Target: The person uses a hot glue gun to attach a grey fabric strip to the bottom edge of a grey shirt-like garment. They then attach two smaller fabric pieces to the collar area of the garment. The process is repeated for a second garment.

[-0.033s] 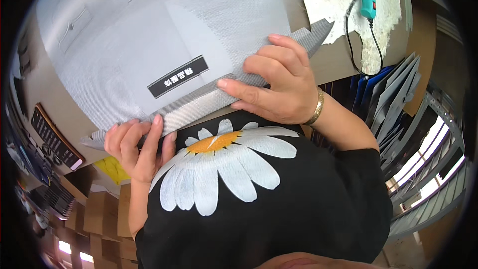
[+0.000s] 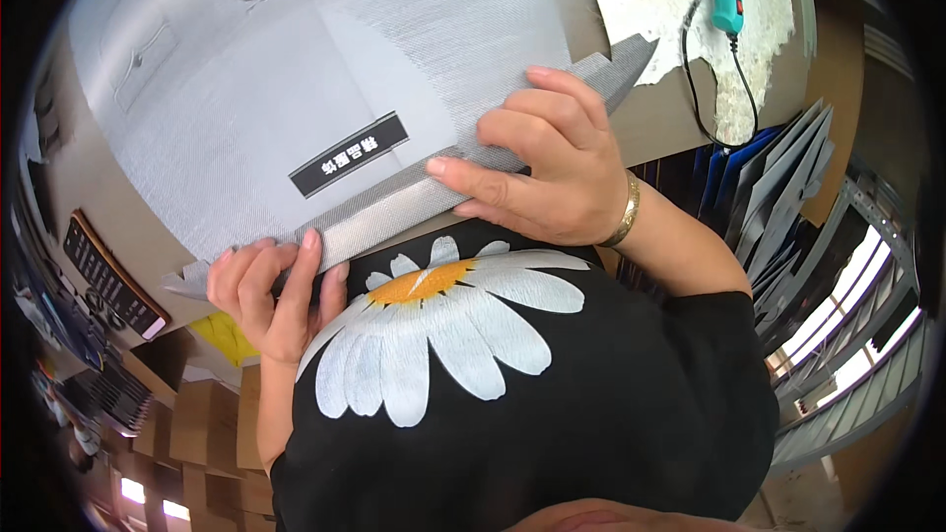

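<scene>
A large pale grey sheet (image 2: 246, 89) with a fine woven-look texture lies on the table in front of me. It carries a black label with white characters, and its near edge is folded up into a long narrow flap (image 2: 384, 222) with pointed ends. My left hand (image 2: 271, 291) grips the left part of this flap, fingers on top and thumb beneath. At the right part, my right hand (image 2: 557, 163) is closed on the flap, its thumb and curled fingers pressing along the fold. A bracelet circles the right wrist.
A teal glue gun (image 2: 727, 0) with an orange trigger and black cord lies on a stained white sheet (image 2: 641, 0) at the far right. A dark phone-like device (image 2: 113, 276) rests at the left table edge. Grey folded sheets (image 2: 778, 177) stand at right; cardboard boxes (image 2: 202, 424) are lower left.
</scene>
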{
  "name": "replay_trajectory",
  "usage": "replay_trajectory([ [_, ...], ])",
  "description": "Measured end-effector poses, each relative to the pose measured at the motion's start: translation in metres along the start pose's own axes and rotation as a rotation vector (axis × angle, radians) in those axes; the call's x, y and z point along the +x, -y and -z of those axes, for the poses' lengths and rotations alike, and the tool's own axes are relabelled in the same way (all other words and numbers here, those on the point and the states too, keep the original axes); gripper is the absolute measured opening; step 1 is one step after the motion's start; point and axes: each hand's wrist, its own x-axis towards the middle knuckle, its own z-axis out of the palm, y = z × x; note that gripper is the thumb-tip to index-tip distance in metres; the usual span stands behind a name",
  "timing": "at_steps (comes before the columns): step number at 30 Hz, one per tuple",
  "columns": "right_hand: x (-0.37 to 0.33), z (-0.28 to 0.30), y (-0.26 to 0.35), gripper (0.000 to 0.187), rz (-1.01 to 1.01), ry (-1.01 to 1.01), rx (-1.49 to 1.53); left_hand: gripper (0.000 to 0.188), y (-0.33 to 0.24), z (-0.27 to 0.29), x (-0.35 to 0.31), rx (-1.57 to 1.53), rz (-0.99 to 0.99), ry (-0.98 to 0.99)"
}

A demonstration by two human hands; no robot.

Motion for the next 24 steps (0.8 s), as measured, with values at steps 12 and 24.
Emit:
replay_trajectory([
  [12,0.006,0.008,0.0,0.037,-0.027,0.076,0.078,0.041,-0.004,0.003,0.011,-0.004,0.024,0.052],
  [24,0.006,0.012,0.003,0.04,0.016,0.071,-0.109,0.046,-0.028,0.001,0.032,0.13,0.013,0.17],
])
